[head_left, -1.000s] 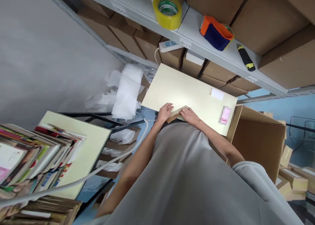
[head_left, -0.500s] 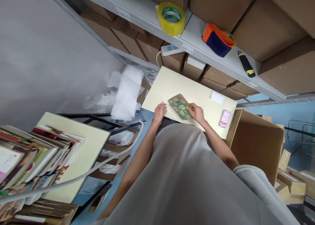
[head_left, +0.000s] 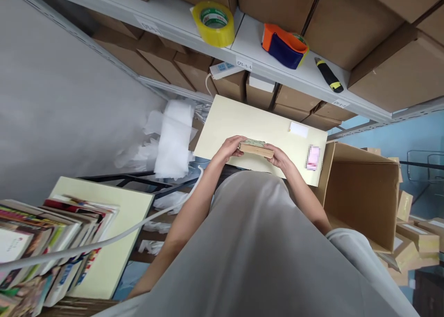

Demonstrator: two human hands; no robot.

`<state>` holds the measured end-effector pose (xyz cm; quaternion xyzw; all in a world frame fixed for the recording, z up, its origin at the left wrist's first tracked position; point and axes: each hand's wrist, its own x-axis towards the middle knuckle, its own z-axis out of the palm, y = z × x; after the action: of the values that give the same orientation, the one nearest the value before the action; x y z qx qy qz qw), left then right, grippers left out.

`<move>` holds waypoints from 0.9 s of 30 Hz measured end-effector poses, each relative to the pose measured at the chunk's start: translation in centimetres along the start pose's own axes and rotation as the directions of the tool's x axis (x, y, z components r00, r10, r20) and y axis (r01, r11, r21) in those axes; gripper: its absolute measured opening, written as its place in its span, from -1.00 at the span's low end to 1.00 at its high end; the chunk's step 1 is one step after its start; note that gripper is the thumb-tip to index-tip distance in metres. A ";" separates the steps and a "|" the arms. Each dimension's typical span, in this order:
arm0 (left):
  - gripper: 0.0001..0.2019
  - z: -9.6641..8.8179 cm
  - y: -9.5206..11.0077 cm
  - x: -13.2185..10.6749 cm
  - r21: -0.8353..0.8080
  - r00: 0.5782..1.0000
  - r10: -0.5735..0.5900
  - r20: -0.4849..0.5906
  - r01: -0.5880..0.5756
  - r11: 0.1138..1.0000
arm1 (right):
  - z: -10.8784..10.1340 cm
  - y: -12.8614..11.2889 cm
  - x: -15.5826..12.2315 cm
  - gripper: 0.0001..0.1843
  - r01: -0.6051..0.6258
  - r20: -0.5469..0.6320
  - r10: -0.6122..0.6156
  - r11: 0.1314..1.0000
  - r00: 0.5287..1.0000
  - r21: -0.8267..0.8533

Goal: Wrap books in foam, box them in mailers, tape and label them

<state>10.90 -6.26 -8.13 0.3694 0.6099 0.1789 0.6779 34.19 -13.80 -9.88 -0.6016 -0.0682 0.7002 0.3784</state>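
A thick book (head_left: 256,149) with a green patterned cover and yellowed page edges is held between my two hands, its page edges turned toward me. My left hand (head_left: 233,147) grips its left end, thumb and fingers around the cover. On the right end, my right hand (head_left: 276,155) closes around the corner. Beneath them lies the pale yellow tabletop (head_left: 225,120). A small white card or box (head_left: 299,129) and a pink item (head_left: 313,158), blurred by pixels, rest to the right of my right hand.
An open cardboard box (head_left: 362,196) stands right of the table. Stacked books (head_left: 69,233) sit on a board at left, crossed by a grey cable (head_left: 138,225). White wrap (head_left: 175,139) hangs left. The shelf ahead holds yellow tape (head_left: 215,24), a tape dispenser (head_left: 285,46) and a cutter (head_left: 329,75).
The book has tipped so its page edges face me instead of its cover. My left hand, apart from it and open before, has moved right and taken hold of its left end.
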 end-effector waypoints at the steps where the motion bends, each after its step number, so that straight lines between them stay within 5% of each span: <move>1: -0.61 0.0 0.0 0.0 0.047 1.000 -0.003 0.010 0.003 0.999 | 0.0 0.3 0.1 -0.79 -0.050 0.012 0.050 0.999 0.999 0.012; 4: -0.69 -0.2 -0.3 0.1 0.155 0.992 0.120 0.024 -0.122 0.980 | -0.1 1.4 0.0 -0.80 -0.073 0.037 0.074 0.997 0.997 -0.021; 7: -0.45 -0.8 -0.5 -0.4 0.223 0.936 0.351 0.019 -0.346 0.911 | -0.5 2.1 -0.5 -0.66 0.105 0.089 -0.094 0.987 0.992 -0.123; 9: -0.38 -1.0 -0.5 -1.3 0.294 0.875 0.483 0.020 -0.467 0.834 | -0.7 2.0 -0.3 -0.54 0.271 0.115 -0.254 0.948 0.960 -0.166; 12: -0.63 -0.6 -0.4 -3.3 0.433 0.751 0.651 0.110 -0.625 0.649 | -0.5 1.5 0.8 -0.42 0.467 0.113 -0.454 0.869 0.884 -0.164; 15: -0.67 0.2 -0.3 -5.1 0.497 0.604 0.763 0.232 -0.748 0.441 | 0.0 1.2 2.3 -0.41 0.537 0.084 -0.532 0.842 0.842 -0.053; 17: -0.66 0.5 -0.5 -5.4 0.506 0.570 0.786 0.239 -0.764 0.401 | 0.3 1.4 3.0 -0.38 0.532 0.084 -0.528 0.846 0.845 -0.029; 19: -0.67 0.2 -1.0 -4.6 0.494 0.635 0.759 0.147 -0.712 0.499 | 0.5 2.0 3.3 -0.34 0.501 0.096 -0.492 0.857 0.865 -0.121; 21: -0.66 -0.6 -1.9 -2.7 0.420 0.753 0.658 -0.018 -0.591 0.688 | 0.9 2.8 3.4 -0.40 0.458 0.087 -0.452 0.848 0.888 -0.266; 24: -0.76 -2.5 -3.9 1.1 0.186 0.908 0.351 -0.230 -0.312 0.931 | 2.3 4.1 4.1 -0.39 0.381 0.064 -0.398 0.802 0.915 -0.460; 27: -0.74 -4.8 -6.0 4.7 0.008 0.957 0.106 -0.270 -0.107 0.994 | 5.1 4.7 5.9 -0.34 0.271 0.015 -0.319 0.777 0.948 -0.568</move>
<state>5.93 -5.65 -15.61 0.3717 0.6754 0.2659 0.5788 27.59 -11.67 -15.81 -0.6962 -0.3494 0.5553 0.2913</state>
